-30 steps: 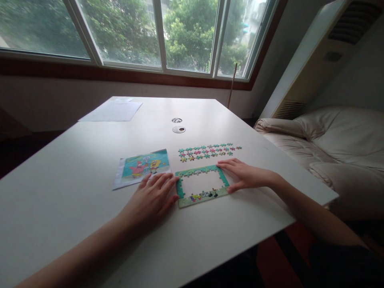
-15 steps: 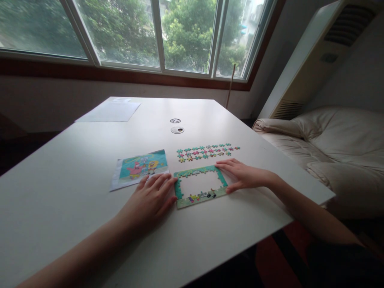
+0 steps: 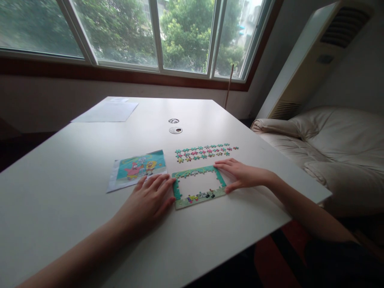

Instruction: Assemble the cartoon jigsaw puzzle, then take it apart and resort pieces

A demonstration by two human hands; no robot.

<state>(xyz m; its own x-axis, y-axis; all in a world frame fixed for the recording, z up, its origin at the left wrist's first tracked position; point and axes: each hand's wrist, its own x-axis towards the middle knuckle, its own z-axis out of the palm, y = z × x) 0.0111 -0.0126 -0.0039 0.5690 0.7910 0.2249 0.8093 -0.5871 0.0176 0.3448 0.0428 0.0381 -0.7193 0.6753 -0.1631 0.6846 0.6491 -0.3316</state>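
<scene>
A jigsaw puzzle frame (image 3: 199,196), green with cartoon figures along its near edge, lies flat on the white table with the table top showing through its middle. My left hand (image 3: 153,196) rests palm down at the frame's left edge, fingers spread, thumb and fingertips touching it. At the right edge, my right hand (image 3: 243,174) lies with fingers stretched out to the far corner and the thumb near the lower corner. Beyond the frame are rows of small loose puzzle pieces (image 3: 207,152). A cartoon picture sheet (image 3: 138,170) lies left of the frame, just past my left fingers.
The white table (image 3: 75,200) carries a paper sheet (image 3: 105,112) at its far left and two round inset fittings (image 3: 175,130) near the middle. A pale sofa (image 3: 336,144) stands on the right, with a tall air conditioner (image 3: 300,68) behind it. Windows line the far wall.
The view has shifted slightly, so everything appears a little further left. Both hands keep their places at the frame's edges.
</scene>
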